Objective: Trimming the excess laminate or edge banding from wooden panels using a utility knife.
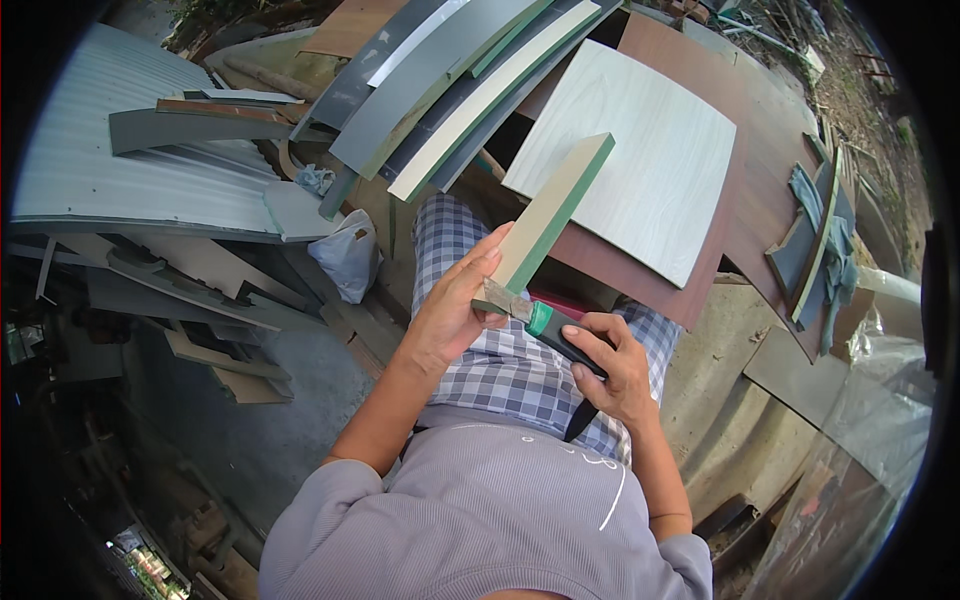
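1. Stack (455, 95): long grey and cream boards, gently curved-looking; how many are finished can't be told.
2. Left hand (455, 312): fingers clamped on the strip (557, 210), which is held slanting over the lap (485, 372). Flat beige face, green edge; looks mid-job, remainder unclear.
3. Scraper (543, 322): metal blade set at the strip's near end.
4. Right hand (618, 370): fingers wrapped round the handle.
5. Panel (635, 150): pale, faintly grained.

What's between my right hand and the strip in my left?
In the head view, a bladed tool: handle in your right hand, blade at the near end of the strip.
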`<state>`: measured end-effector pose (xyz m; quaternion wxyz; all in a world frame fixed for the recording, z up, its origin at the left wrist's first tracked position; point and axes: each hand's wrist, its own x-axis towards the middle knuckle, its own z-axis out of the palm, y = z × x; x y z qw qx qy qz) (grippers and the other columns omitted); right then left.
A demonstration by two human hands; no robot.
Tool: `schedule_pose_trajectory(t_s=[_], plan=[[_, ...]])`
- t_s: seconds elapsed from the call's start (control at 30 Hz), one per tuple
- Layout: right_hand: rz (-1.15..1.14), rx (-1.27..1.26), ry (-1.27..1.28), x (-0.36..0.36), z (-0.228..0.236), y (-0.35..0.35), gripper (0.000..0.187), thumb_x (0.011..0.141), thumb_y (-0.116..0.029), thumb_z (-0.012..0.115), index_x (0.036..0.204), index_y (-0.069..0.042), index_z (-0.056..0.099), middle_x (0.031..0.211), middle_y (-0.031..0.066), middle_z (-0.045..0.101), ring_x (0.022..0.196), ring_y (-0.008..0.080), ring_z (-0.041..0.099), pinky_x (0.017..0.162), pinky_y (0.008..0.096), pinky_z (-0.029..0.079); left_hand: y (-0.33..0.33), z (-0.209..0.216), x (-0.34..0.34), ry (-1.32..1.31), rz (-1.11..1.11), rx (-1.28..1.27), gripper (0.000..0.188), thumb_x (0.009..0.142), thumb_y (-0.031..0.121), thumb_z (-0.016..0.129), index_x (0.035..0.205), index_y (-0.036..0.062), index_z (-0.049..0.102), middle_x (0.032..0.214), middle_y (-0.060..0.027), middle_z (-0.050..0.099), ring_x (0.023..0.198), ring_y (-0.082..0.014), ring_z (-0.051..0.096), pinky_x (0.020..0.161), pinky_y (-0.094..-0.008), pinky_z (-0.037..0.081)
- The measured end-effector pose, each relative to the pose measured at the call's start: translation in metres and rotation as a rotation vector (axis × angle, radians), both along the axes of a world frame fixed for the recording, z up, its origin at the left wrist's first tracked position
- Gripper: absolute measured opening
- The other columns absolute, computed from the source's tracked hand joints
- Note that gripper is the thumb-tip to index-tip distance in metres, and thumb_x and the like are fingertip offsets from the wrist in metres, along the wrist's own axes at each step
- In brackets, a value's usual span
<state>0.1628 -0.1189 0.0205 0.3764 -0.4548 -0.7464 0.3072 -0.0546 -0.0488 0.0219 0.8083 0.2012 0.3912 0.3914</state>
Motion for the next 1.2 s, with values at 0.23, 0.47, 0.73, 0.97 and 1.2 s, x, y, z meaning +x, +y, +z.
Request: schedule_pose_trajectory(t_s=[0.23, 0.47, 0.73, 0.97, 1.2], plan=[[-0.012, 0.037, -0.004, 0.004, 0.0, -0.007, 0.056, 0.061, -0.009, 0.073, 0.116, -0.02, 0.064, 0.097, 0.0096, 0.058, 0.07, 0.0213, 0.06, 0.057, 0.0319, 0.051, -0.006, -0.009, 0.004, -0.165, -0.024, 0.001, 0.048, 0.097, 0.027, 0.044, 0.141, 0.0096, 0.036, 0.085, 0.0003, 0.055, 0.055, -0.0062, 0.042, 0.046, -0.0213, 0.033], [-0.081, 0.006, -0.037, 0.014, -0.008, 0.009, 0.054, 0.065, -0.004, 0.072, 0.117, -0.018, 0.064, 0.099, 0.0093, 0.057, 0.076, 0.0207, 0.06, 0.06, 0.0311, 0.051, -0.005, 0.0, 0.003, -0.194, -0.041, -0.074, 0.047, 0.098, 0.027, 0.041, 0.142, 0.0112, 0.032, 0.072, -0.0004, 0.049, 0.051, -0.0062, 0.038, 0.046, -0.0209, 0.033], [-0.309, -0.045, -0.107, 0.038, -0.03, 0.05, 0.041, 0.08, -0.01, 0.065, 0.12, -0.017, 0.062, 0.098, 0.0071, 0.057, 0.076, 0.0173, 0.059, 0.065, 0.0298, 0.049, -0.007, -0.009, -0.001, -0.229, -0.063, -0.075, 0.047, 0.099, 0.027, 0.041, 0.142, 0.0132, 0.032, 0.071, -0.0014, 0.048, 0.05, -0.0059, 0.038, 0.046, -0.0205, 0.032], [-0.422, -0.068, -0.121, 0.048, -0.041, 0.085, 0.036, 0.087, -0.018, 0.06, 0.122, -0.02, 0.061, 0.1, 0.0076, 0.059, 0.085, 0.019, 0.06, 0.074, 0.0314, 0.049, -0.007, -0.01, -0.003, -0.247, -0.041, -0.132, 0.047, 0.098, 0.027, 0.043, 0.141, 0.0134, 0.033, 0.07, -0.0012, 0.047, 0.05, -0.0057, 0.039, 0.045, -0.0195, 0.032], [-0.534, -0.105, -0.163, 0.053, -0.046, 0.107, 0.034, 0.09, -0.02, 0.057, 0.124, -0.021, 0.06, 0.1, 0.0088, 0.059, 0.082, 0.02, 0.059, 0.073, 0.0313, 0.047, -0.007, -0.017, -0.006, -0.242, -0.066, -0.121, 0.047, 0.098, 0.029, 0.043, 0.142, 0.0141, 0.032, 0.069, -0.0002, 0.045, 0.05, -0.0054, 0.038, 0.045, -0.0192, 0.033]])
